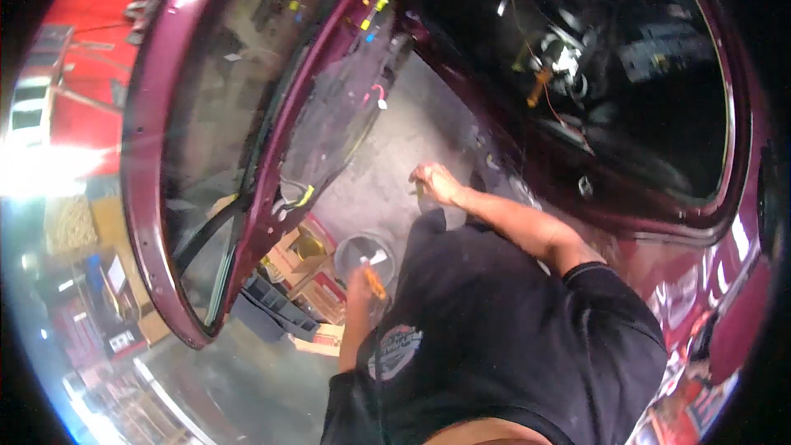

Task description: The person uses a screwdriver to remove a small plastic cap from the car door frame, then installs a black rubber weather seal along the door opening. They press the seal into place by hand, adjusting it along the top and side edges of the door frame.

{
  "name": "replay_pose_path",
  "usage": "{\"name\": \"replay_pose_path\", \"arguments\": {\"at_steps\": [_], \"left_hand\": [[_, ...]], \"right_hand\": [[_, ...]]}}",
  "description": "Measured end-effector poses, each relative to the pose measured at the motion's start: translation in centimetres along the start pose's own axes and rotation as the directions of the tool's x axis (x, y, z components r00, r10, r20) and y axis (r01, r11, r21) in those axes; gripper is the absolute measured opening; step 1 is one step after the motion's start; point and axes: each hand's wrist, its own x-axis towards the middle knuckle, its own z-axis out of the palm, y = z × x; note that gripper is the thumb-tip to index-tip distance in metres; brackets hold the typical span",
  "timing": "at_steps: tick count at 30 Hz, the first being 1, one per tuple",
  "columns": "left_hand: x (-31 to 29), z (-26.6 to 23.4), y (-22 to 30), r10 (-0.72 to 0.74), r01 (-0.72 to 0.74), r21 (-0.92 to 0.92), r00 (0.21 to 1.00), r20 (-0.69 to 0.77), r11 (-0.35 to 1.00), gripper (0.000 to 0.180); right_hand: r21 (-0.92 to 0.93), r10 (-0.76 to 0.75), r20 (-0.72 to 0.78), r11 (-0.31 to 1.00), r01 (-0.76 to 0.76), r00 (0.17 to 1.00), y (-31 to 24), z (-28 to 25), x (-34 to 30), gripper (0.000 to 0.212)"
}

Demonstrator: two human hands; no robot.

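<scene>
Beside the open maroon car door, the left hand has its grip closed around an orange-handled tool; the right hand reaches to the sill, grip unclear. Door panel is off with wiring exposed, so refitting seems left

A grey concrete floor shows through the middle of the frame, between the open maroon car door at left and the car body at right. Directly on it, at lower centre, sits a round grey bucket. Just left of the bucket rest stacked cardboard boxes, red and tan, and below them a dark plastic crate. Further toward the lower left the floor turns glossy and blurred, with cluttered items too indistinct to tell apart.
</scene>
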Motion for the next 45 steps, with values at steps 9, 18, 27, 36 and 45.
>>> {"name": "replay_pose_path", "arguments": {"at_steps": [9,18,27,36,45], "left_hand": [[-12.5,-3.6,-5.2,0.784,-0.837,0.118,0.438,-0.441,0.534,0.014],[-29.7,-2.3,10.1,0.718,-0.965,0.218,-0.046,-0.695,0.149,0.036],[-26.7,-6.3,18.8,0.924,-0.986,-0.157,0.109,-0.365,0.054,0.036],[-27.7,-3.5,15.8,0.918,-0.955,-0.289,0.175,-0.357,0.070,0.015],[-28.5,-0.9,6.0,0.977,-0.992,-0.129,0.018,-0.213,-0.010,0.023]], "right_hand": [[0.219,-0.090,0.180,0.974,0.049,0.979,7.6,2.8,1.5,0.027],[0.454,-0.090,0.264,0.890,-0.041,0.960,-9.2,-4.1,0.7,0.027],[0.329,-0.300,-0.109,0.889,0.320,0.948,-28.2,-7.4,-4.2,0.026],[0.145,-0.310,-0.413,0.906,0.398,0.856,-37.3,-5.8,-12.6,0.054],[-0.271,-0.781,-0.211,0.624,0.733,0.588,-42.6,-5.3,-14.7,0.071]]}}
